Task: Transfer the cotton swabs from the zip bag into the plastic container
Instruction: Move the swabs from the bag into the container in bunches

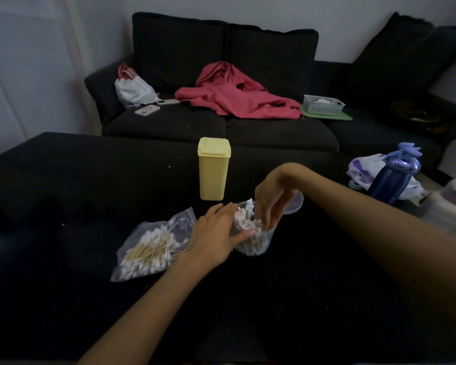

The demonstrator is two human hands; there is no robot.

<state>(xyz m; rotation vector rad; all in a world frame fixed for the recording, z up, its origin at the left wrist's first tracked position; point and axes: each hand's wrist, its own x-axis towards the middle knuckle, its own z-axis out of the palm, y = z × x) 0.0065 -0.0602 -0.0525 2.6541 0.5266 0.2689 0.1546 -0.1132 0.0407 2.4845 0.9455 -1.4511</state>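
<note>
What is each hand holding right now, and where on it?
The left hand grips the clear round plastic container by its side wall. The right hand reaches into it among the white-tipped cotton swabs; any pinch cannot be told.

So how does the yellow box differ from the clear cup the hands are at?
The yellow box is opaque, tall and squarish with its lid shut; the clear cup is see-through, round, shorter and open. The box stands untouched, while the left hand holds the cup and the right hand reaches into its cotton swabs. Both stand upright on the dark table.
</note>
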